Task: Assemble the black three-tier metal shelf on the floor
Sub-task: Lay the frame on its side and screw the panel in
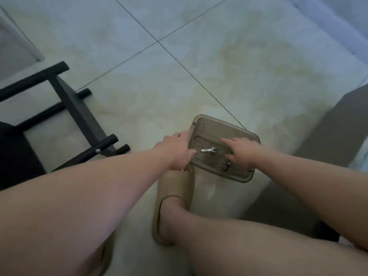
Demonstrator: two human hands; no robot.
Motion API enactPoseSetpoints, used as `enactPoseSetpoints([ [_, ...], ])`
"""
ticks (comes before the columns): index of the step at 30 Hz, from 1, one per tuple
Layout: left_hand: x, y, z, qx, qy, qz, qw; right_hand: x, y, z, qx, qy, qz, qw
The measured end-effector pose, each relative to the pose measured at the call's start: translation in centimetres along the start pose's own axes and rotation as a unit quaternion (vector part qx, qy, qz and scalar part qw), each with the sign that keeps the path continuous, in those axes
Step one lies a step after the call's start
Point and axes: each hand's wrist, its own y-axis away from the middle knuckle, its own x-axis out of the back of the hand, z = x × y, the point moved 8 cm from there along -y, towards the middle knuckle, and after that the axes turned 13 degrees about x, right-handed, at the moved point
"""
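The black shelf frame (79, 111) lies on the floor (199, 56) at left, well apart from both hands. It looks like stiff, weighty steel, best lifted by its broad rail. The left hand (176, 150) steadies the tray (215, 127) rim with a slack grip, and the right hand (239, 154) spreads beside the wrench (208, 150) (small, slippery), clasping nothing.

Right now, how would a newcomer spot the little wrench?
Find the brown translucent tray on the floor ahead of the tan slipper. Inside it, between the left hand and right hand, lies the wrench: bright silver, open-ended, unlike the dark hardware nearby.
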Motion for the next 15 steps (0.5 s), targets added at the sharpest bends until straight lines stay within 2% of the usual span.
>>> enactPoseSetpoints([
  [3, -1.4, -2.6, -1.6, 0.030, 0.092, -0.018, 0.995, -2.3, -2.1, 0.1, 0.015, 0.024, -0.026, 0.999],
  [7, -2.5, -4.3, -2.8, 0.016, 0.174, -0.029, 0.984, -4.9, -4.1, 0.4, 0.032, 0.066, -0.070, 0.995],
  [10, -3.1, -4.7, -3.1, 0.017, 0.246, -0.036, 0.969, -5.8, -5.2, -0.4, 0.072, 0.083, -0.057, 0.992],
  [15, -3.0, -4.7, -3.0, 0.009, 0.268, -0.031, 0.963, -6.8, -6.2, -1.7, 0.114, 0.099, -0.042, 0.988],
])
